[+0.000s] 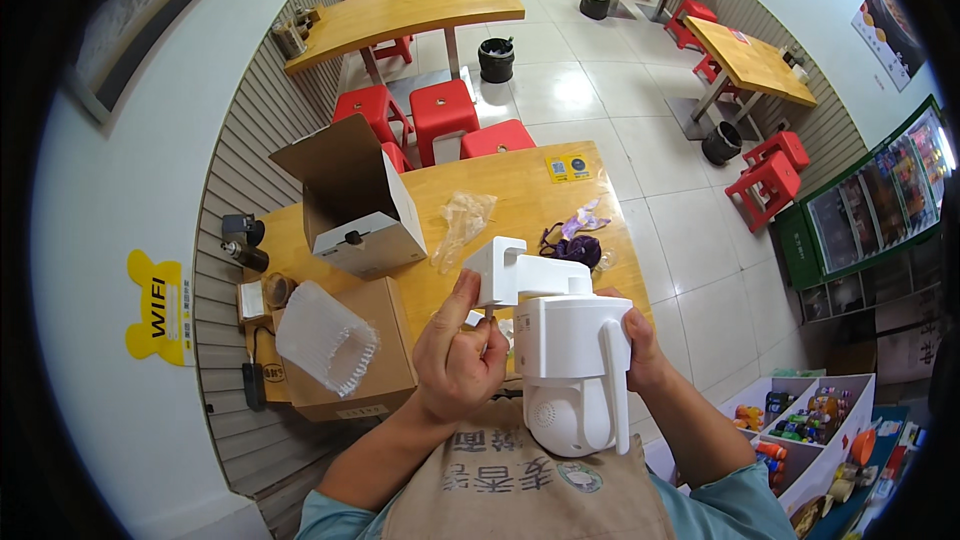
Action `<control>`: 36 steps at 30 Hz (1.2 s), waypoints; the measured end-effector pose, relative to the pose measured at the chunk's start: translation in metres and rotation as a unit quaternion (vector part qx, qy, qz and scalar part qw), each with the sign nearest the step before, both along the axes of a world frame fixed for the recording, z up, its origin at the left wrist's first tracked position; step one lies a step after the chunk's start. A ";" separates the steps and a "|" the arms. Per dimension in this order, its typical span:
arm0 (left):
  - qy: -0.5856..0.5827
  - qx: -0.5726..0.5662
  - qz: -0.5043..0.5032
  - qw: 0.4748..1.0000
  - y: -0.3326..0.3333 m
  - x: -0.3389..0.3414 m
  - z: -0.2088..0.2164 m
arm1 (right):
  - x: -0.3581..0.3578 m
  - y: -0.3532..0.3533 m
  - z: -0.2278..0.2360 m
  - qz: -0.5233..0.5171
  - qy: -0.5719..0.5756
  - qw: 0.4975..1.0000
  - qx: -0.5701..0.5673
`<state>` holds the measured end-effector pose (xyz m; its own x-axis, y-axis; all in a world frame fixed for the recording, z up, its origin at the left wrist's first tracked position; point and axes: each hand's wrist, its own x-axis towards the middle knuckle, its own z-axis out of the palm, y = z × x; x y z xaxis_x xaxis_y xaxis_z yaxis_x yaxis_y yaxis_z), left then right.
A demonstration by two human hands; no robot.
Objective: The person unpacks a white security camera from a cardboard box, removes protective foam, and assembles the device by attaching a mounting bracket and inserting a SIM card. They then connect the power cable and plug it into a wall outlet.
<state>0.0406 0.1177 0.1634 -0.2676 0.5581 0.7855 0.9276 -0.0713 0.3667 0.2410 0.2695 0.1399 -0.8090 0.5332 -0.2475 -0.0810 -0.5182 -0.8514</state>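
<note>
Above the surface (530,198), the camera (562,345) is best steadied by the right hand (648,352), clamped on its side, while its bracket (495,275) is pinched by the left hand (455,360).

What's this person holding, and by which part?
A white camera-like device: the right grip holds its body by the right side. The left grip touches its bracket's outer end; whether it pinches anything there is unclear.
</note>
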 end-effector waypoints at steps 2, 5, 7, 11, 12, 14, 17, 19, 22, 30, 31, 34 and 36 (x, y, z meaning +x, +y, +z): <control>-0.001 0.001 0.001 1.000 0.001 0.001 0.000 | 0.000 -0.001 0.002 -0.005 -0.001 1.000 0.000; -0.003 0.004 0.001 1.000 0.002 0.002 0.000 | 0.001 -0.001 -0.001 -0.001 0.003 1.000 0.014; -0.002 0.008 0.003 1.000 0.003 0.001 -0.002 | 0.001 0.001 -0.002 0.005 0.001 1.000 0.024; -0.003 0.009 0.001 1.000 0.004 0.001 0.000 | 0.001 0.003 0.003 0.012 -0.014 0.999 0.037; -0.004 0.008 0.002 1.000 0.004 0.002 0.000 | 0.001 0.003 0.004 0.014 -0.012 0.999 0.042; -0.007 0.009 0.003 1.000 0.003 0.002 -0.001 | 0.001 0.004 0.005 0.018 -0.009 0.998 0.051; -0.011 0.011 0.002 1.000 0.003 0.001 -0.001 | 0.001 0.005 0.007 0.033 -0.015 0.998 0.059; -0.016 0.012 0.003 1.000 0.003 0.002 -0.002 | 0.003 0.008 0.004 0.041 -0.004 0.995 0.090; -0.003 0.032 -0.007 0.999 0.005 0.005 0.006 | 0.004 0.028 -0.011 0.061 0.065 0.996 0.032; -0.047 0.037 -0.025 0.998 0.008 0.010 0.004 | -0.021 0.064 0.028 0.179 0.043 0.981 0.063; -0.061 0.038 -0.026 0.997 0.008 0.011 0.002 | -0.023 0.068 0.029 0.206 0.040 0.975 0.073; -0.104 0.039 -0.026 0.993 0.007 0.012 -0.004 | -0.030 0.077 0.030 0.281 0.037 0.955 0.086; -0.095 0.037 -0.022 0.995 0.005 0.012 -0.004 | -0.031 0.079 0.033 0.321 0.038 0.943 0.073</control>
<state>0.0528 0.1229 0.1597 -0.3906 0.5145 0.7633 0.8379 -0.1448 0.5263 0.2101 0.3481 0.1725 -0.9893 -0.0490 -0.1375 0.1459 -0.3593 -0.9217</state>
